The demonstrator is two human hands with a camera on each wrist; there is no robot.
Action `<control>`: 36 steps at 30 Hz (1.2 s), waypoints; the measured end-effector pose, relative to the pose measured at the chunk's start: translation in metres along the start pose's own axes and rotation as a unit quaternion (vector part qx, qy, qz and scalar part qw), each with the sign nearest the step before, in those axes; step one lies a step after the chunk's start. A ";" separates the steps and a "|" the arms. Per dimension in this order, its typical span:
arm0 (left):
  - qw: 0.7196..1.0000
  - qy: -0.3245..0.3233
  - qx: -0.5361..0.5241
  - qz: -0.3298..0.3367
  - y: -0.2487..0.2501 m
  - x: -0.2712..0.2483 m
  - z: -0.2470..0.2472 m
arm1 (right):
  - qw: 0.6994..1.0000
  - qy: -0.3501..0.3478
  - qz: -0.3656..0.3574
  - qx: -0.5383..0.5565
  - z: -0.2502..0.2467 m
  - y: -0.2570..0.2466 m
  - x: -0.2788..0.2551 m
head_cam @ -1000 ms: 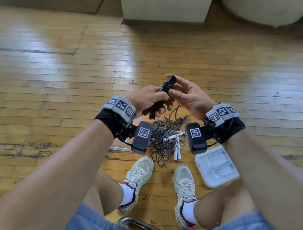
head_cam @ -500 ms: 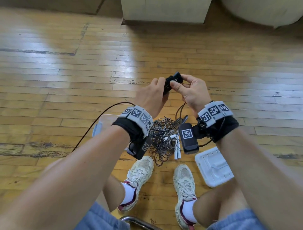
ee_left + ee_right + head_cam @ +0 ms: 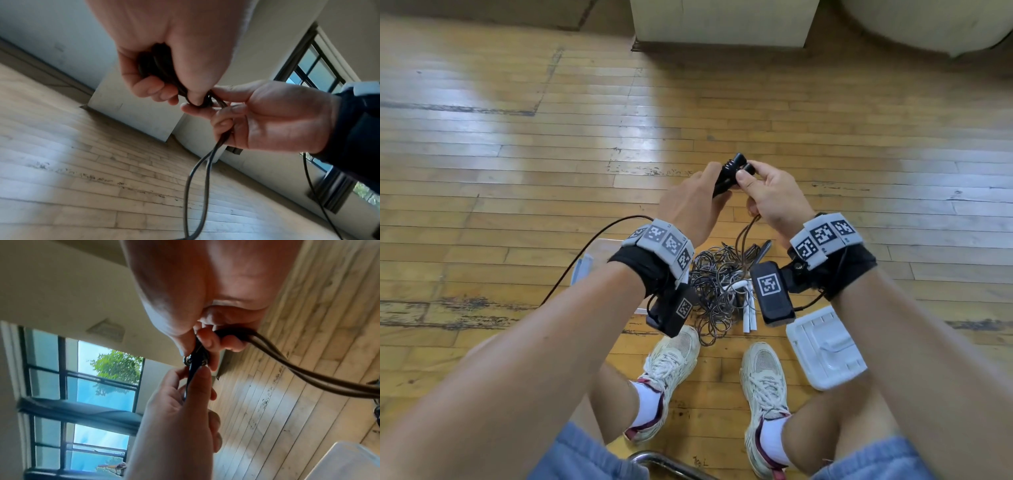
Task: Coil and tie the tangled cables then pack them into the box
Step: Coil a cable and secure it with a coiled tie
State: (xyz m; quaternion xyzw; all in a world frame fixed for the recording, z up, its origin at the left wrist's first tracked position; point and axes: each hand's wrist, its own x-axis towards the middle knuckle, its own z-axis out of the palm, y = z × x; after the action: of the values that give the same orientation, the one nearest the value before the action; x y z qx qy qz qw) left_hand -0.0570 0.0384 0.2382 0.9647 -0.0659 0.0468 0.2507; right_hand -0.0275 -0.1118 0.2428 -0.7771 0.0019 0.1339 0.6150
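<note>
Both hands meet above the floor around the black cable (image 3: 734, 168), whose plug ends stick out between them. My left hand (image 3: 717, 186) grips the bunched black cable (image 3: 158, 65) in its curled fingers. My right hand (image 3: 748, 174) pinches the plug ends with thumb and forefinger, and two strands (image 3: 197, 170) run down through its lower fingers. Those strands (image 3: 308, 374) trail off toward the tangled pile of dark cables (image 3: 717, 291) on the floor in front of my shoes. The clear box (image 3: 594, 260) sits left of the pile, mostly hidden behind my left wrist.
A white lid (image 3: 825, 346) lies on the wooden floor right of my shoes. Two white cable ends (image 3: 748, 315) poke out of the pile. A pale cabinet base (image 3: 722, 24) stands at the far side. A metal chair tube (image 3: 664, 462) curves at the bottom edge.
My left hand has rolled over so its back faces up, and both hands have lifted slightly away from me. My right hand has closed in on the plug ends.
</note>
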 end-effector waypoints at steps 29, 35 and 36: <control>0.998 -0.057 0.020 -0.023 -0.007 0.005 0.002 | 0.976 0.070 -0.035 -0.204 0.010 0.000 0.000; 0.995 -0.048 -0.044 -0.071 -0.010 0.009 -0.004 | 0.991 -0.062 0.086 0.077 0.004 -0.006 -0.001; 0.995 -0.047 -0.055 -0.073 -0.010 0.009 -0.005 | 0.988 -0.078 0.092 0.096 0.002 -0.008 -0.001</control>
State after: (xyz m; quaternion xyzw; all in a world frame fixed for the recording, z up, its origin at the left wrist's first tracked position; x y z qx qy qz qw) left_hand -0.0467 0.0490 0.2392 0.9529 -0.0093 -0.0204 0.3024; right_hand -0.0277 -0.1077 0.2500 -0.6978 0.0385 0.2496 0.6703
